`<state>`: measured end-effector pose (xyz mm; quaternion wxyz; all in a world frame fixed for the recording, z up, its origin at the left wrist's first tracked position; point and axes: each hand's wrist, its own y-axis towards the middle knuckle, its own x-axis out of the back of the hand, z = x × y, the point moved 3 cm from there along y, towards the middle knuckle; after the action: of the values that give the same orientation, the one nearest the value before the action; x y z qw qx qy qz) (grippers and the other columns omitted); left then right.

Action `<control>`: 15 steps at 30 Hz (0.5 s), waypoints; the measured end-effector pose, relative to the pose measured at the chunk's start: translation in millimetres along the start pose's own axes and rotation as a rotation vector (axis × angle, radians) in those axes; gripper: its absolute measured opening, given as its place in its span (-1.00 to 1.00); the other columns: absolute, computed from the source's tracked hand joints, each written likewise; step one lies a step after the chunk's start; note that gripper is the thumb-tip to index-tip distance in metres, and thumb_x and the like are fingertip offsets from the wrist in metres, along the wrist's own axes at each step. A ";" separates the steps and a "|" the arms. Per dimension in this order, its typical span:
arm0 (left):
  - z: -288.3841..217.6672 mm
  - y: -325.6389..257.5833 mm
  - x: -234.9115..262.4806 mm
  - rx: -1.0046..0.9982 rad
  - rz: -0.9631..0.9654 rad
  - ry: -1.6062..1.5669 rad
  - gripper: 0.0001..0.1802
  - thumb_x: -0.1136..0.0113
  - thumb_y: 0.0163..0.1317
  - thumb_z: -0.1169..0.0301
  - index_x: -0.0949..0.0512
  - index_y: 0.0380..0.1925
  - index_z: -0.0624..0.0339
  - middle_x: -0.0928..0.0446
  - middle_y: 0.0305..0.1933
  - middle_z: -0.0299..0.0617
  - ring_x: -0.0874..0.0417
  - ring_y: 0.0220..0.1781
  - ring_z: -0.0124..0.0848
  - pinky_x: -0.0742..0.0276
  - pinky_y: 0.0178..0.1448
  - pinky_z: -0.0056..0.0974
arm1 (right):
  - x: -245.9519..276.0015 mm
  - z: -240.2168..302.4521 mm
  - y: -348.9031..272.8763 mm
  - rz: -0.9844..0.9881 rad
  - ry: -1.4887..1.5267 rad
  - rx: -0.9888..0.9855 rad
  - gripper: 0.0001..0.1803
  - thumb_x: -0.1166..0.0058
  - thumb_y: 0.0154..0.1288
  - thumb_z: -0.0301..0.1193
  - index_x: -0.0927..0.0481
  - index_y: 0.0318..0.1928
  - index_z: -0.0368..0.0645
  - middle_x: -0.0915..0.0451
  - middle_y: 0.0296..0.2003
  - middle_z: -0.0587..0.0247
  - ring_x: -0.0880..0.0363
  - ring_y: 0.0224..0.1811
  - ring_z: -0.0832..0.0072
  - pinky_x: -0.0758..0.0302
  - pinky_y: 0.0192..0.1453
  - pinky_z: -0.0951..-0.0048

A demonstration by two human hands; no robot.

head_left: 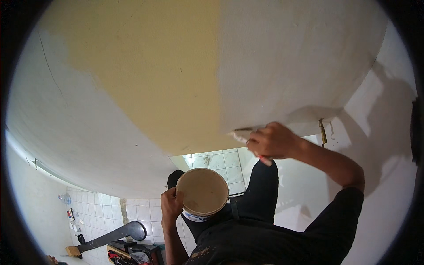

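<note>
My right hand [274,140] is closed around a paintbrush [240,135], whose light, paint-coated bristles point left. The tip is at or very near the wall, by the edge where a yellow painted area [163,79] meets a pale area [287,66]; I cannot tell whether it touches. A reddish handle end shows below the hand. With my left hand [171,205] I grip the rim of a round paint bucket [198,217] in front of my lap. Its inside looks beige, and how much paint it holds is hard to tell.
A brass-coloured fitting [323,132] sticks out at the wall's lower right. Below lies a white tiled floor [145,214]. At lower left are a long dark bar with a rounded end [137,230], a box of tools [132,254] and a clear bottle [65,198].
</note>
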<state>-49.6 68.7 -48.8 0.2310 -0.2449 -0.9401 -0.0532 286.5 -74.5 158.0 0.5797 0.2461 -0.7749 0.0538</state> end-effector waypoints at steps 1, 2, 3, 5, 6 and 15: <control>1.4 -0.1 0.4 -0.010 -0.004 0.006 -0.61 -0.14 0.27 0.30 -0.47 -0.61 0.43 -0.40 -0.74 -0.01 -0.42 -0.69 -0.42 -0.31 -0.57 -0.15 | 16.8 -7.0 0.7 -0.019 -0.066 0.011 -0.84 -0.35 0.09 -0.29 -0.63 -0.40 0.00 -0.63 -0.42 0.39 -0.68 -0.46 0.50 -0.59 -0.43 0.37; -0.9 0.0 0.0 -0.010 -0.001 0.005 -0.61 -0.14 0.27 0.30 -0.47 -0.61 0.43 -0.40 -0.74 -0.01 -0.42 -0.69 -0.42 -0.31 -0.57 -0.15 | 34.2 -12.6 0.1 -0.016 -0.067 0.009 -0.84 -0.35 0.09 -0.29 -0.63 -0.40 0.00 -0.63 -0.42 0.39 -0.68 -0.46 0.50 -0.59 -0.43 0.37; -4.7 0.2 -0.6 0.017 0.004 -0.010 -0.62 -0.14 0.27 0.31 -0.47 -0.61 0.43 -0.40 -0.75 -0.02 -0.44 -0.70 -0.43 -0.31 -0.58 -0.16 | 53.8 -16.1 -1.0 -0.050 -0.192 0.037 -0.84 -0.37 0.07 -0.29 -0.63 -0.41 0.01 -0.63 -0.42 0.41 -0.68 -0.45 0.52 -0.57 -0.43 0.40; -13.4 0.0 0.0 0.047 0.014 -0.021 -0.62 -0.14 0.27 0.32 -0.48 -0.61 0.43 -0.40 -0.75 -0.03 -0.45 -0.70 -0.44 -0.31 -0.58 -0.17 | 89.7 -22.1 -0.4 -0.082 -0.312 0.064 -0.83 -0.39 0.04 -0.29 -0.63 -0.43 0.02 -0.62 -0.42 0.43 -0.67 -0.44 0.55 -0.54 -0.43 0.42; -17.5 -1.2 1.9 0.056 0.020 -0.033 -0.63 -0.14 0.27 0.33 -0.48 -0.61 0.42 -0.40 -0.76 -0.05 -0.46 -0.71 -0.44 -0.31 -0.59 -0.18 | 105.9 -24.6 1.8 -0.076 -0.351 0.073 -0.84 -0.40 0.10 -0.31 -0.68 -0.36 -0.02 -0.66 -0.40 0.39 -0.71 -0.40 0.53 -0.60 -0.39 0.44; -2.1 1.4 -0.9 0.026 0.008 -0.007 -0.61 -0.15 0.27 0.32 -0.44 -0.61 0.44 -0.37 -0.71 0.02 -0.38 -0.64 -0.45 -0.31 -0.53 -0.15 | 178.7 -7.8 8.3 -0.392 -0.637 -0.014 -0.76 -0.43 -0.04 -0.42 -0.56 -0.48 -0.15 -0.51 -0.47 0.34 -0.51 -0.49 0.49 -0.36 -0.48 0.45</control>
<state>-47.3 69.1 -47.4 0.2313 -0.2456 -0.9406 -0.0391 252.6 -121.4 327.5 0.3103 0.3904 -0.8549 -0.1430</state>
